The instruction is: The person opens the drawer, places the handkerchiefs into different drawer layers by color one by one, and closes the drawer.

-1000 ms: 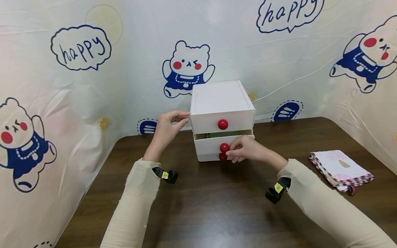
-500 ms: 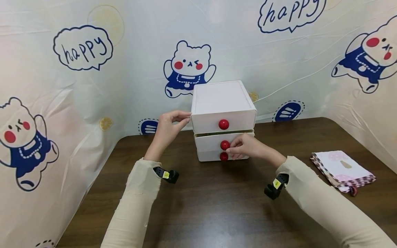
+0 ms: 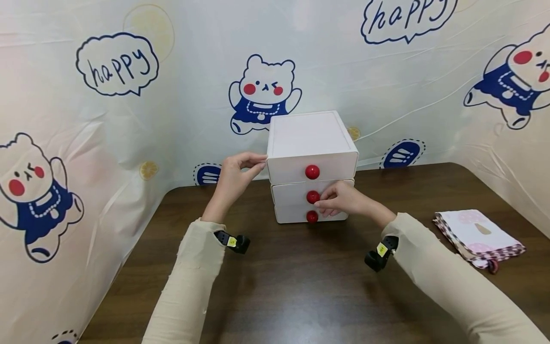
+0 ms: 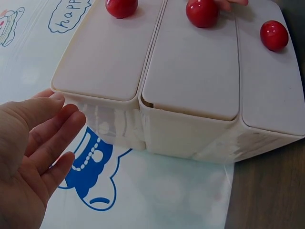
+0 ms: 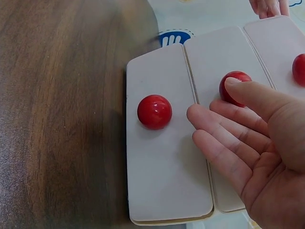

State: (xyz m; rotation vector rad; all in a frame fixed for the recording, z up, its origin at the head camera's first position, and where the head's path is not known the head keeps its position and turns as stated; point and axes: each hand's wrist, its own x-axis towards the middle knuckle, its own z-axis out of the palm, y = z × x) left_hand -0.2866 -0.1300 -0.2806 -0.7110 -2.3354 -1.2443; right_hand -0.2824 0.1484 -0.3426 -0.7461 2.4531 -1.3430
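Middle drawer [image 3: 290, 196]: sits further in than in the earlier frame, nearly flush between top drawer [image 3: 287, 170] and bottom drawer [image 3: 292, 215].
Middle knob [image 3: 312, 197]: pinched by the right grip [image 3: 341, 198], thumb and forefinger closed on it, apparently guiding the drawer.
Left grip [image 3: 237, 174]: relaxed, holding nothing, fingertips at the white cabinet [image 3: 311, 134]'s upper corner, likely bracing it.
Folded cloth [image 3: 479, 234]: apart, on the counter [image 3: 275, 286].

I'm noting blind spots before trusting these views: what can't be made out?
Middle drawer, inside: hidden by its front, every view.
Box, back: hidden by its own body, every view.
Cloth, underside: head view, hidden by its upper layers.
Right wrist tag: head view, marks too small to read.
Rightmost bear: head view, cut off by the right edge.
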